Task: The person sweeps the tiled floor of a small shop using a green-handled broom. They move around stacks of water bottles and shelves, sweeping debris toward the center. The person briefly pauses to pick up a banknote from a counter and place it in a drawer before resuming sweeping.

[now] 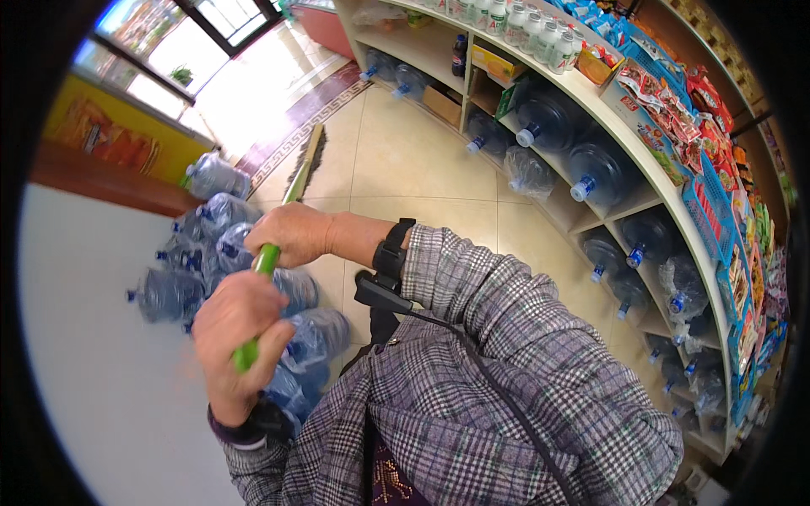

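A push broom with a green handle (267,258) slants away from me, its long head (310,157) on the tiled floor near a patterned border strip. Both my hands grip the handle. My left hand (237,338), slightly blurred, is closed around its near end, whose green tip shows below the palm. Farther along the handle, my right hand (292,235) is closed around it, the forearm reaching in from the right. Large plastic water bottles (166,294) lie in a pile beneath and left of my hands, some in clear wrap.
On the right curves a shelf unit (569,221) with water bottles in its lower compartments and white drink bottles (531,31) and snack packets (683,120) on top. A pale surface (107,379) fills the lower left. A glass door (221,25) stands at the upper left.
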Available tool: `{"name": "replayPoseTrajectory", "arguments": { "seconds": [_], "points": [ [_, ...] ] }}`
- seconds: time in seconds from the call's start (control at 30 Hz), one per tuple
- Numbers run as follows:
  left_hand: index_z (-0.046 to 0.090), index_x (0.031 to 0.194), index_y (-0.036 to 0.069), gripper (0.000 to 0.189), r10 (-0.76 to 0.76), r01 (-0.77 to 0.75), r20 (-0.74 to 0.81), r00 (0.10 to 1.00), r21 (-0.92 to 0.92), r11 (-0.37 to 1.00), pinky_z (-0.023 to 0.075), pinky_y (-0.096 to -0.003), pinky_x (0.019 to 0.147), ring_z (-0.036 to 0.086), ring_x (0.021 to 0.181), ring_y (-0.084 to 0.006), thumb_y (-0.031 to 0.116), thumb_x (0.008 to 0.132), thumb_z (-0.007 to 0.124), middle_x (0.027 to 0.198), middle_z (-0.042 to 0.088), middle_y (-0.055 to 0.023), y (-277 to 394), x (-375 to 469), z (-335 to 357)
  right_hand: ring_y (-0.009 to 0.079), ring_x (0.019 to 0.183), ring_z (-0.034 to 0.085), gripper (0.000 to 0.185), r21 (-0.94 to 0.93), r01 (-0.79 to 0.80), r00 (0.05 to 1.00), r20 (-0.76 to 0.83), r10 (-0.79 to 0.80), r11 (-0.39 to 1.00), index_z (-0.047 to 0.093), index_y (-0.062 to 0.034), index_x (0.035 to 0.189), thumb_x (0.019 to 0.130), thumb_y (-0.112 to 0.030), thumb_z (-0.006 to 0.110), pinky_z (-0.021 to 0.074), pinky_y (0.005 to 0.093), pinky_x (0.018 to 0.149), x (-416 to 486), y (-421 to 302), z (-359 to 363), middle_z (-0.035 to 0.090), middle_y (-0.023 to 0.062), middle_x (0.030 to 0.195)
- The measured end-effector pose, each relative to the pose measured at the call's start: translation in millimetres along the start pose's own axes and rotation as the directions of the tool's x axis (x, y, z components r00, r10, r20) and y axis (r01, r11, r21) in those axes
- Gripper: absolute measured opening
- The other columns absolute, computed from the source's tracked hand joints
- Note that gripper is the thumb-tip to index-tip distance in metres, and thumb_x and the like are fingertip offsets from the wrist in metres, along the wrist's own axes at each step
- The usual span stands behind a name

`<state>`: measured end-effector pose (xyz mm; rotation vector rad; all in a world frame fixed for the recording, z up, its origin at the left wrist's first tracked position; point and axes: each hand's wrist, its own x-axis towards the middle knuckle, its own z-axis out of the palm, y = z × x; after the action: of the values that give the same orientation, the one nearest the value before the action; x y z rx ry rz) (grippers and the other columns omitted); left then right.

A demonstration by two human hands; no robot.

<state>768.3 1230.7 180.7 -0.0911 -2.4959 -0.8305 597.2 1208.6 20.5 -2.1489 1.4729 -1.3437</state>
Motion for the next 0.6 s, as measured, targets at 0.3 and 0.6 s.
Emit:
{"name": "replayPoseTrajectory", "arguments": {
  "seconds": [0.3,0.6],
  "points": [
    [0.060,0.074,0.000,0.018,0.053,0.016,0.273,0.961,-0.245,0.970,0.0526,-0.0386,0.072,0.065,0.072,-0.0306,0.002,0.075,0.079,0.076,0.065,-0.0125,-262,107,47,0.0406,0.082,0.064,0.017,0.121,-0.380,0.890,-0.220,0.398,0.917,0.064,-0.0097,0.079,0.076,-0.026,0.071,0.0501,0.0479,0.069,17,223,31,0.066,0.0151,0.081],
    [0.062,0.069,0.007,0.028,0.348,-0.120,0.262,0.900,-0.620,0.775,0.0511,-0.0333,0.057,0.065,0.058,-0.0248,0.017,0.069,0.088,0.066,0.064,-0.0080,-341,209,15,0.0380,0.076,0.062,0.020,0.238,-0.628,0.709,-0.216,0.671,0.741,0.063,-0.0057,0.078,0.074,-0.022,0.073,0.0475,0.0451,0.064,60,217,-39,0.063,0.0160,0.079]
  ]
}}
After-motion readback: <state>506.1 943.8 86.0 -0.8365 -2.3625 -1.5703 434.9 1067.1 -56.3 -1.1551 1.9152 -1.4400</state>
